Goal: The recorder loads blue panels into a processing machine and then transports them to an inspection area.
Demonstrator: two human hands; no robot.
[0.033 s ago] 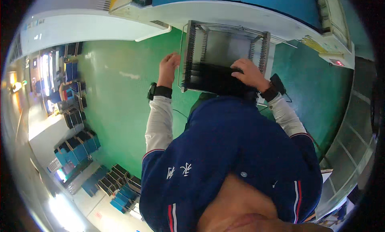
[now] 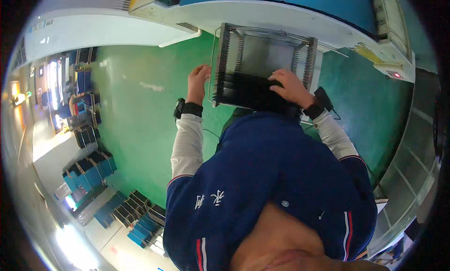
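In front of my body stands a metal slotted rack with toothed rails down both sides. Dark flat panels fill its near part, several of them layered. My right hand lies over these panels near the right rail, thumb apart from the fingers. At the rack's left side is my left hand, its fingers curled inward with the tips by a thin metal side rod. Whatever those fingers might hold is too small to make out. Black bands circle both wrists.
A white machine or bench edge with a blue surface runs beyond the rack. A small red display glows at its right. Racks with blue and black panels line the left side of the green floor. A cable trails near my right wrist.
My left hand has shifted very slightly down. The right hand, the rack and the panels look the same.
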